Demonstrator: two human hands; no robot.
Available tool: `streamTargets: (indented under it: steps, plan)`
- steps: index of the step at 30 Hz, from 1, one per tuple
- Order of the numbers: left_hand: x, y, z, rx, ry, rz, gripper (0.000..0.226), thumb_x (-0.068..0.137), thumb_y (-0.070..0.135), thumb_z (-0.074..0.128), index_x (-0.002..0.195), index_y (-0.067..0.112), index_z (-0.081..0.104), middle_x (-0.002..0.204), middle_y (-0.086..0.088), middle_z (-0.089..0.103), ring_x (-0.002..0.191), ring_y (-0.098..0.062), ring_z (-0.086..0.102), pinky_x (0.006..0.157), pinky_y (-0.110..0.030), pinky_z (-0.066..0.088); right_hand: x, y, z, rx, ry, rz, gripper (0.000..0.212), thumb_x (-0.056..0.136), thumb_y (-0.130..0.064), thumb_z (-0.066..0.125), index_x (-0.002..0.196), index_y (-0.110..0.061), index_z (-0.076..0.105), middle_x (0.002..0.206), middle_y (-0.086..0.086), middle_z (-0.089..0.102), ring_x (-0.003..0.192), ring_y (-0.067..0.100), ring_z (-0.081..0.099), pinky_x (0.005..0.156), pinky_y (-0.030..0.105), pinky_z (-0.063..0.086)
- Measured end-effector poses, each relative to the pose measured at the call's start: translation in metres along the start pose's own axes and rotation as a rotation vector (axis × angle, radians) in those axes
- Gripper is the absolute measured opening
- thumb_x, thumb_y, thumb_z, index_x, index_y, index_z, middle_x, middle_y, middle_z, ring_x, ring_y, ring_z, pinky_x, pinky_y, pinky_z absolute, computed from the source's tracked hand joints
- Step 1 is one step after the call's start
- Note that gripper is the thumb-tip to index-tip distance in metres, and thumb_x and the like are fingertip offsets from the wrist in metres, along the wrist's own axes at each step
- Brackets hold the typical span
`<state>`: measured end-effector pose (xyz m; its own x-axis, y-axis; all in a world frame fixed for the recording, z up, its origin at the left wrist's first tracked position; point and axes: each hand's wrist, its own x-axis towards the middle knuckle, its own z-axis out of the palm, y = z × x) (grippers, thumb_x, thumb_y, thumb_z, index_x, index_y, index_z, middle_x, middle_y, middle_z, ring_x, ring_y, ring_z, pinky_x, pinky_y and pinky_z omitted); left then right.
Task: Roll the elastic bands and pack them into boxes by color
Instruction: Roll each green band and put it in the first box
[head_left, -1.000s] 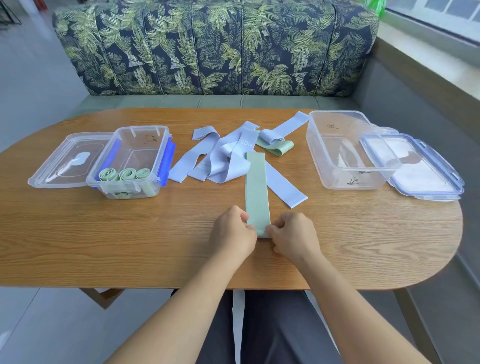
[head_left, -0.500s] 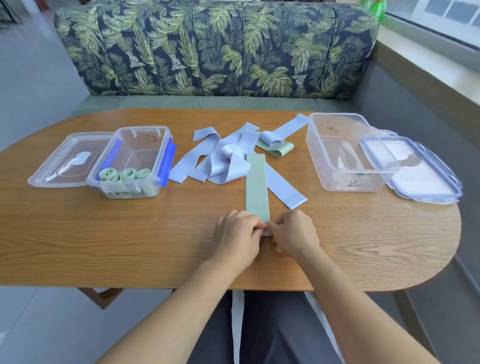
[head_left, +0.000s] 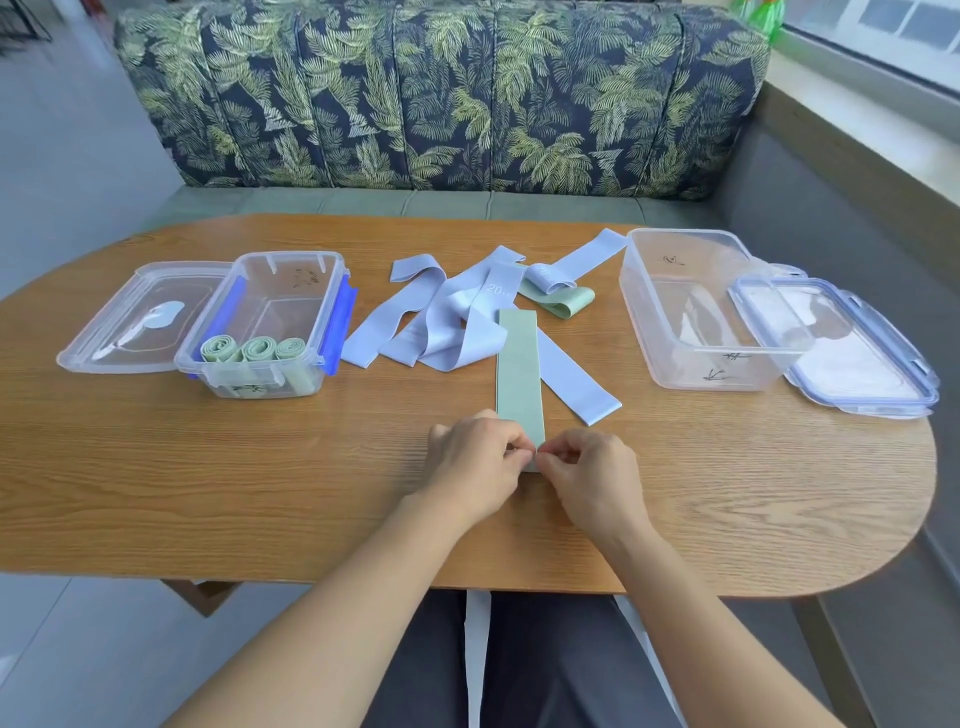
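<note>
The left hand (head_left: 475, 460) and right hand (head_left: 592, 467) sit together, both pinching the near end of the flat green band (head_left: 519, 374). It stretches from them toward 12 o'clock on the table (head_left: 208, 493). The box (head_left: 288, 255) holding green rolls (head_left: 254, 349) lies at their 10 o'clock.

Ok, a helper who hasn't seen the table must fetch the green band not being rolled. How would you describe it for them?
On the wooden table, find the heap of blue bands in the middle. At its far right side lies a folded green band, partly under a blue loop. Unlike the long flat green band nearer the front edge, it is doubled over and untouched.
</note>
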<state>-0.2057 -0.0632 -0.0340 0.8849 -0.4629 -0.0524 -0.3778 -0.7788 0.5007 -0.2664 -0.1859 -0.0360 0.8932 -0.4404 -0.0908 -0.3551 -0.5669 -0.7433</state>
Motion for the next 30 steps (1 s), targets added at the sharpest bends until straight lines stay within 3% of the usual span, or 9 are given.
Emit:
streamTargets:
  steps: [5,8,12,19,22,26,30]
  plan:
    - [0.001,-0.006,0.007,-0.169,0.130,-0.130,0.009,0.090,0.025,0.063,0.088,0.021,0.071,0.104,0.006,0.055,0.097,-0.015,0.057,0.086,-0.030,0.044,0.014,-0.005,0.001,-0.054,-0.020,0.065,0.010,0.086,-0.017,0.065,0.079,-0.013,0.070,0.070,-0.003,0.063,0.071,0.020,0.059,0.059,0.027,0.043]
    - [-0.002,-0.005,0.009,-0.297,0.219,-0.243,0.012,0.089,0.016,0.063,0.099,0.018,0.069,0.104,0.004,0.062,0.094,-0.013,0.062,0.079,-0.022,0.043,0.016,-0.008,0.002,-0.057,-0.020,0.069,0.012,0.086,-0.013,0.061,0.084,-0.010,0.072,0.080,0.002,0.070,0.078,0.022,0.063,0.064,0.030,0.048]
    - [0.001,0.001,0.007,-0.376,0.199,-0.314,0.022,0.087,0.009,0.060,0.107,0.015,0.067,0.105,0.003,0.068,0.098,-0.015,0.063,0.084,-0.024,0.048,0.016,-0.009,0.002,-0.027,-0.023,0.065,0.014,0.085,-0.010,0.061,0.085,-0.012,0.074,0.084,0.001,0.072,0.082,0.020,0.064,0.071,0.030,0.050]
    - [0.005,0.003,0.007,-0.430,0.159,-0.361,0.032,0.083,0.005,0.055,0.113,0.016,0.064,0.108,0.002,0.065,0.100,-0.014,0.061,0.084,-0.023,0.048,0.014,-0.004,0.000,0.030,-0.039,0.036,0.011,0.086,-0.010,0.063,0.082,-0.014,0.072,0.075,-0.005,0.065,0.069,0.009,0.057,0.060,0.020,0.045]
    - [0.003,0.002,0.006,-0.316,0.162,-0.283,0.029,0.086,0.008,0.055,0.111,0.022,0.062,0.113,0.005,0.059,0.102,-0.013,0.057,0.086,-0.029,0.049,0.015,-0.005,0.000,0.016,-0.035,0.033,0.011,0.086,-0.010,0.063,0.082,-0.014,0.072,0.078,-0.004,0.066,0.074,0.014,0.061,0.066,0.026,0.049]
    - [-0.001,-0.001,0.009,-0.070,0.133,0.006,0.029,0.094,0.009,0.048,0.109,0.022,0.068,0.115,0.007,0.060,0.110,-0.016,0.047,0.094,-0.032,0.042,0.016,-0.007,0.000,-0.032,-0.036,0.010,0.012,0.087,-0.010,0.061,0.085,-0.009,0.073,0.081,0.005,0.071,0.077,0.022,0.065,0.068,0.032,0.051]
    - [0.001,-0.010,0.006,-0.030,0.062,0.035,0.027,0.096,0.015,0.046,0.108,0.021,0.070,0.114,0.006,0.064,0.110,-0.018,0.051,0.096,-0.034,0.041,0.018,-0.005,-0.001,-0.036,-0.038,0.000,0.013,0.087,-0.010,0.060,0.085,-0.009,0.074,0.084,0.003,0.072,0.078,0.020,0.065,0.068,0.030,0.052]
